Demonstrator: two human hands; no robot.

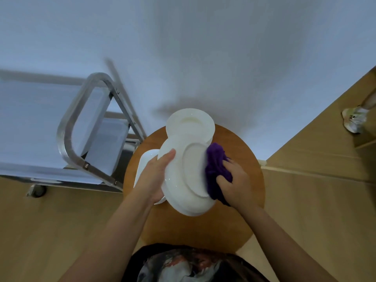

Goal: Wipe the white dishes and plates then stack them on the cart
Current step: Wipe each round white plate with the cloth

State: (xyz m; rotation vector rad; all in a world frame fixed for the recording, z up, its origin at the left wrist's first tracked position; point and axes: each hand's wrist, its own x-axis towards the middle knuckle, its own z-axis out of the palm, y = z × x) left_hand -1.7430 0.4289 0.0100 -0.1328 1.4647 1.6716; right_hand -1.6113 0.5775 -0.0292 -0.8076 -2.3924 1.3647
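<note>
The left hand grips a glossy white oval dish by its left rim, thumb lying across the upper face and fingers wrapped beneath, holding the dish tilted above the round wooden worktop. The right hand clutches a bunched purple cloth of soft, fuzzy texture, fingers curled around it, and presses it against the right edge of the dish. Behind the held dish, a stack of round white plates sits at the far side of the worktop. A white rectangular dish lies on the worktop just left of the left hand. The metal cart, with a tubular handle frame and flat shelves, stands left of the worktop.
</note>
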